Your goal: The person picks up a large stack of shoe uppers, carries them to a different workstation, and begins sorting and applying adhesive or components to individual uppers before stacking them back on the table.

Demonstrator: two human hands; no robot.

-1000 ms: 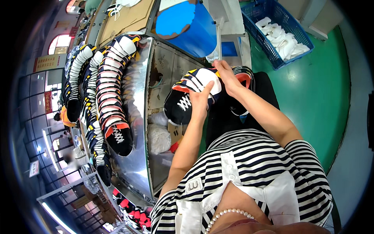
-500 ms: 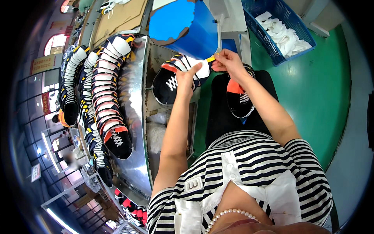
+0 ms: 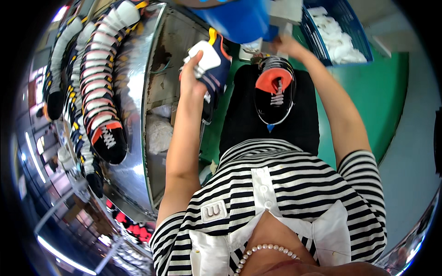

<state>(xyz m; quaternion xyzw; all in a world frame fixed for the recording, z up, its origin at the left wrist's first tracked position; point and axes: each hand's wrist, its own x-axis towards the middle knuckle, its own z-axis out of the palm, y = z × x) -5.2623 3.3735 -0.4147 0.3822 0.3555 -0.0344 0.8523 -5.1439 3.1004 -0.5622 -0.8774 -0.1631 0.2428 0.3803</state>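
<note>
My left hand (image 3: 191, 82) is closed on a shoe upper (image 3: 220, 69) in navy, white and orange with a yellow pull tab, its thumb pressed on the white part. The upper is tilted, and its black toe is mostly hidden behind my wrist. On my dark lap lies another black shoe upper (image 3: 275, 108) with an orange lining, white laces and a small blue piece at the toe. My right hand (image 3: 286, 46), smeared by motion, is beyond that upper, beside a blue bin (image 3: 235, 23); its fingers cannot be made out.
Long rows of nested shoe uppers (image 3: 99, 78) lie on a shiny metal table (image 3: 133, 92) at my left. Under its edge, a shelf holds a clear plastic bag (image 3: 159, 133). A blue crate (image 3: 317, 41) of white pieces stands on the green floor (image 3: 359, 101) at the far right.
My right hand has let go of the yellow tab and moved away to the right. My left hand has shifted left and turned the upper. The view has shifted too.
</note>
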